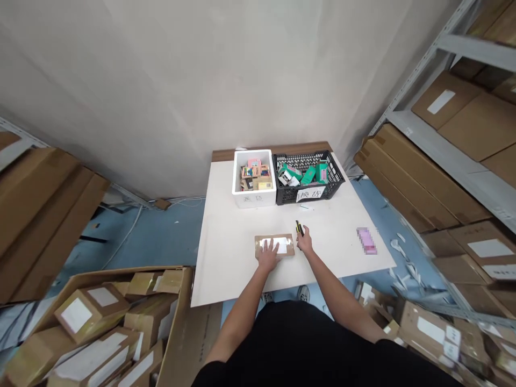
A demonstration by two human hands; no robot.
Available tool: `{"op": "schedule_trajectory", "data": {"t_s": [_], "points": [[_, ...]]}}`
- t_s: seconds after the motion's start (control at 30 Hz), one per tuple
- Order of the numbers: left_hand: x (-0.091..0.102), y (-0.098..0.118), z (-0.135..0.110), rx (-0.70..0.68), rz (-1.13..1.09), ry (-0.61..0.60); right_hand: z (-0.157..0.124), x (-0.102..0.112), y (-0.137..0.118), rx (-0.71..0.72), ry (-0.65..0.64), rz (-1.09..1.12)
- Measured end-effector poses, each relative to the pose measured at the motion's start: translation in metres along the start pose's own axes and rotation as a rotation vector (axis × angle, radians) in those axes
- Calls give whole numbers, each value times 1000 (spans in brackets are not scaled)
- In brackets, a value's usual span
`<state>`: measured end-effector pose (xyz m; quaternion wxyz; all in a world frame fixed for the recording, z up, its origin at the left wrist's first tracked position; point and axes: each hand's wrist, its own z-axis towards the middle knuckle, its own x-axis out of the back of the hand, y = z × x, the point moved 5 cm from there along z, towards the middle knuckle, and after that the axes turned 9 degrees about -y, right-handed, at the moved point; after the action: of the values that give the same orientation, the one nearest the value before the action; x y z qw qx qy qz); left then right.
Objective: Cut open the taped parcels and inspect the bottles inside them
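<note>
A small brown cardboard box [285, 238] with a white label lies on the white table [226, 242]. My left hand [269, 255] rests on it with the fingers spread over the label, holding nothing. Just right of the box, my right hand [305, 241] is closed around a yellow and black box cutter [299, 228], its tip pointing away from me. The cutter is apart from the box. Whether its blade is out is too small to tell.
At the table's back stand a white foam box [253, 201] of small packages and a black plastic crate [287, 196] with green boxes. A blurred pink object [366, 240] lies at right. A large carton [186, 290] of parcels stands lower left; shelves [463, 145] rise at right.
</note>
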<state>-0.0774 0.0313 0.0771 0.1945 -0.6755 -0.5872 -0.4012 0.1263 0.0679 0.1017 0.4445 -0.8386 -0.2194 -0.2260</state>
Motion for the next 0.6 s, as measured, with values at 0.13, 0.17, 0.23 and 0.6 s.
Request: {"op": "schedule_trajectory", "data": {"t_s": [0.13, 0.17, 0.23, 0.6], "points": [[-14, -2, 4, -10, -3, 5, -28, 1, 32, -9, -144, 32], [-16, -2, 5, -9, -5, 17, -34, 0, 36, 4, -168, -4], [-19, -2, 6, -4, -11, 31, -43, -3, 40, 30, -200, -91], [-25, 4, 13, 24, -31, 74, -64, -13, 22, -25, -241, -450]]}}
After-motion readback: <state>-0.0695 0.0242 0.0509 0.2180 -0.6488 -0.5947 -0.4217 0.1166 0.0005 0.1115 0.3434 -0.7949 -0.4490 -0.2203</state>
